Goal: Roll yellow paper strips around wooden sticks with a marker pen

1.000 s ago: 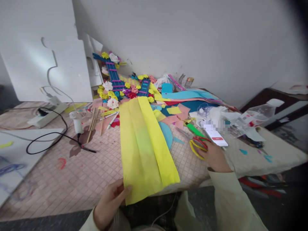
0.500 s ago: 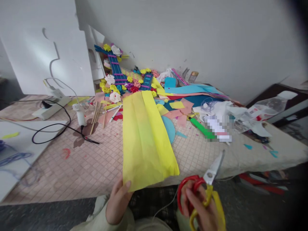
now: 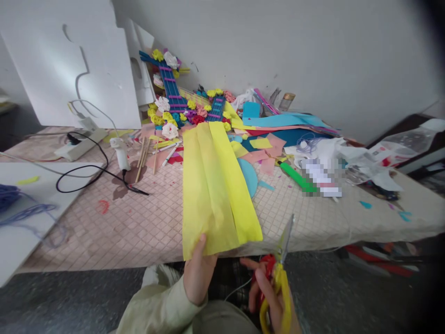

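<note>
A long folded sheet of yellow paper (image 3: 215, 185) lies on the table (image 3: 139, 227), its near end hanging over the front edge. My left hand (image 3: 200, 271) pinches that near end from below, thumb on top. My right hand (image 3: 269, 294) is closed through the handles of red and yellow scissors (image 3: 280, 269). Their blades point up and sit just to the right of the paper's near corner, not touching it.
A white glue gun (image 3: 121, 155) with a black cord (image 3: 79, 178) and a power strip (image 3: 79, 144) lie at the left. Paper flowers on blue sticks (image 3: 174, 99), coloured paper scraps (image 3: 267, 148), a green marker (image 3: 297, 177) and crumpled plastic (image 3: 351, 160) fill the back and right. White boards (image 3: 69, 65) lean against the wall.
My right hand lifted the scissors from the table beside the phone, brought them to the front edge and moved them left towards the paper. My left hand kept hold of the paper's end.
</note>
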Demonstrator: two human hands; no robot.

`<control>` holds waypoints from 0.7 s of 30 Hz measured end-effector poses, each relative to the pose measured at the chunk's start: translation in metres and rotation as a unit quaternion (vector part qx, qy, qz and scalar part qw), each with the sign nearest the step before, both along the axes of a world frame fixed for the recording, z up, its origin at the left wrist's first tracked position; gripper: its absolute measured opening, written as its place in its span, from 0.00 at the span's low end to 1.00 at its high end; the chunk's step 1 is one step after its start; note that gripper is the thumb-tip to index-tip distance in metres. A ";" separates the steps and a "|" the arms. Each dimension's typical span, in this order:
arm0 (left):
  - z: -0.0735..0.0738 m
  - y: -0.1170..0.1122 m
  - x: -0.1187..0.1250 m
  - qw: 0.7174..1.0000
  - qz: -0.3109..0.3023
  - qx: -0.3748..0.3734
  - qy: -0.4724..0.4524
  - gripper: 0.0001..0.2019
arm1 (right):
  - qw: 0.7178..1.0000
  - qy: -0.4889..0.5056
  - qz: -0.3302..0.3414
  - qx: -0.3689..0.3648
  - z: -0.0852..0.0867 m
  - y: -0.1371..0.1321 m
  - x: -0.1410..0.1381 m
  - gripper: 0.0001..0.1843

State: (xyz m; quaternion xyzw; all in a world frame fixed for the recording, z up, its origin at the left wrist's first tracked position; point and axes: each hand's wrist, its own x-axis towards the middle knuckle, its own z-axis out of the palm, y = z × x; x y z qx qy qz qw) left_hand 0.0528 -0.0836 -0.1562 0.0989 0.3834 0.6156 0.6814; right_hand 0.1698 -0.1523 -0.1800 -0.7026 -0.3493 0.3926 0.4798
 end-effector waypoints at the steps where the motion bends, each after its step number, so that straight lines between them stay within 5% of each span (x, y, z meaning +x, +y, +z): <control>1: 0.000 -0.001 0.000 1.000 0.004 -0.001 -0.012 0.19 | 1.000 0.010 0.016 -0.016 0.001 0.006 0.005 0.26; 3: 0.000 -0.002 0.001 1.000 0.010 -0.008 -0.026 0.19 | 0.999 0.010 0.023 -0.028 0.004 0.018 0.011 0.26; 10: -0.003 0.000 -0.003 0.997 0.003 0.027 -0.078 0.20 | 0.994 0.004 -0.107 0.036 0.013 0.045 0.016 0.20; 21: 0.001 0.005 0.000 0.997 0.041 -0.023 -0.063 0.12 | 0.991 -0.008 -0.121 0.056 0.016 0.057 0.034 0.20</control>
